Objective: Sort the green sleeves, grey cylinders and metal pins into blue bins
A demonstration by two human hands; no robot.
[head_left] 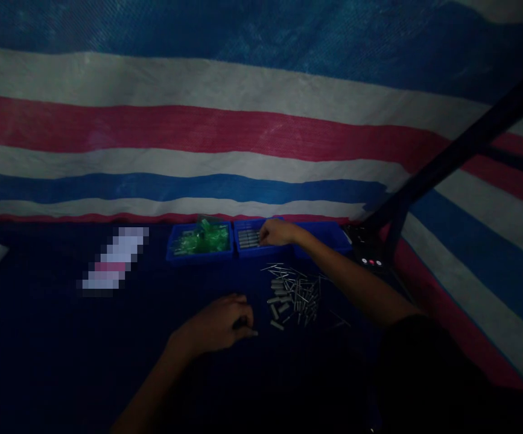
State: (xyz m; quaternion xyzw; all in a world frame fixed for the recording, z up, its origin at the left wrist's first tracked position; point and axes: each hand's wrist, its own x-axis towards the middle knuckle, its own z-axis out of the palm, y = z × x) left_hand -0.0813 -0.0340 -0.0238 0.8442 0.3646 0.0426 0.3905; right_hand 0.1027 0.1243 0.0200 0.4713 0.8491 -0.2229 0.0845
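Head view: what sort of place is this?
Probably a makeshift, tent-like workspace for handling small parts. A striped tarp forms the walls, and the dark table carries blue bins and a loose pile of metal parts.

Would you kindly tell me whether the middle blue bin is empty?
Not empty: the middle blue bin holds several grey cylindrical pieces, visible beside the right hand.

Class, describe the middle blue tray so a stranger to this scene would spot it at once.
Below the striped sheet, three blue trays stand in a row at the back of the dark table. Take the middle tray, where the right hand is. Unlike the left tray, with its green plastic, it holds grey cylinders lying side by side.
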